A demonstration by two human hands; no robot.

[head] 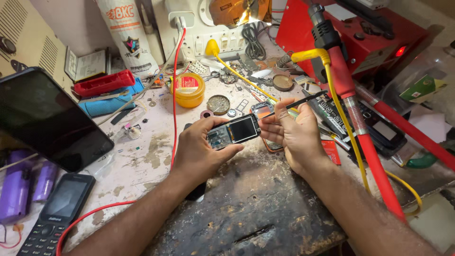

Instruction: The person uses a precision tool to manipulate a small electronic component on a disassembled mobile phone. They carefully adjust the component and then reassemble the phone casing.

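Observation:
My left hand (201,149) grips a small opened phone body (233,132) with a dark screen, held above the worn workbench (256,208). My right hand (294,135) steadies the phone's right end and pinches a thin black tool (303,100) that slants up to the right. Just behind the phone lies another small phone part with an orange screen (262,110).
A black keypad phone (54,215) and purple battery cells (19,187) lie at the left, under a dark tablet (45,118). A yellow flux tin (188,89), a red wire (174,95), a red hot-air handle with yellow cable (353,118) and a red station (374,42) surround the hands.

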